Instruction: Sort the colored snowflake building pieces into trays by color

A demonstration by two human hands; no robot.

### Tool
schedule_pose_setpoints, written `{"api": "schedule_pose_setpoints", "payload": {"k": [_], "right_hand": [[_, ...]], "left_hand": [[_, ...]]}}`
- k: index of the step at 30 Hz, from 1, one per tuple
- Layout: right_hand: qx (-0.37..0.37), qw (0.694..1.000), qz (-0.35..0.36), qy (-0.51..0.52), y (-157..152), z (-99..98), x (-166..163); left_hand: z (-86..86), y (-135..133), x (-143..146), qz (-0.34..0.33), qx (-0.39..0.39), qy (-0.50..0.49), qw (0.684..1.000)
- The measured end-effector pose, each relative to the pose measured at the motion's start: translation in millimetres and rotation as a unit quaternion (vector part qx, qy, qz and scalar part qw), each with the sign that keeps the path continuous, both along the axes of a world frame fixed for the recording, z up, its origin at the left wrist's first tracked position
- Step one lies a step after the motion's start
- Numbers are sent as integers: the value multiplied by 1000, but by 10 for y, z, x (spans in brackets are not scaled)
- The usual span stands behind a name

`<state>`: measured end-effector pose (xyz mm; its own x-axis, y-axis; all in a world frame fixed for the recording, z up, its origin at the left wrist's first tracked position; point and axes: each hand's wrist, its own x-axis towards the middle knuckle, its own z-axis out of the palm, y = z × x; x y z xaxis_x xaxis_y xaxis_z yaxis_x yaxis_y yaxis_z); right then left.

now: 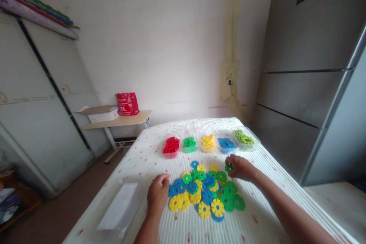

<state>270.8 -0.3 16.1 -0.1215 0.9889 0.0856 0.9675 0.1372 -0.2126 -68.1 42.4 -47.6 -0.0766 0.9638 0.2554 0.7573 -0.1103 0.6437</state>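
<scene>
A loose pile of notched plastic discs, flower-like with a hole in the middle, lies on the table: blue discs (pixel 180 186), yellow discs (pixel 217 207) and green discs (pixel 230 189). My right hand (pixel 239 167) is at the pile's far right edge, its fingers closed on a green disc (pixel 228 167). At the left edge of the pile rests my left hand (pixel 158 193), fingers loosely bent and apart, close to the blue discs; nothing shows in it. Behind the pile stand clear boxes of red pieces (pixel 171 145), green pieces (pixel 190 143), yellow pieces (pixel 208 142), blue pieces (pixel 227 144) and light green pieces (pixel 243 138).
A clear plastic package with a white sheet (pixel 118 206) lies left of my left hand on the ribbed white tablecloth (pixel 148 152). A side table (pixel 126 120) with a red bag (pixel 127 103) stands at the back left. A grey refrigerator (pixel 300 84) rises on the right.
</scene>
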Motion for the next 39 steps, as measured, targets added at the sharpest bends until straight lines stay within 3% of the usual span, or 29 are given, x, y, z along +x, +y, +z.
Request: {"api": "schedule_pose_setpoints", "payload": {"k": [7,12,16,21,26,30,36,39], "right_hand": [[81,996,27,-27,645,561,-613],[106,994,31,-26,1121,671,-1080],[129,990,49,-7,1080,528,-1103],[140,989,53,17,647,228,-661],[144,989,11,43,162,-111,-57],[141,982,-18,120,-32,-339,233],[104,984,-81,116,1,-429,236],[93,986,-91,104,14,-426,202]], "left_hand": [[2,-18,-3,-10,-4,-30,1000],[-3,-23,1,-10,12,-36,999],[-29,-18,-6,-17,24,-44,999],[-45,-25,4,-35,64,-44,996],[52,-116,120,-127,131,-16,983],[180,-231,289,-197,153,61,967],[173,-287,424,-107,99,182,973],[156,-280,426,-99,65,204,972]]}}
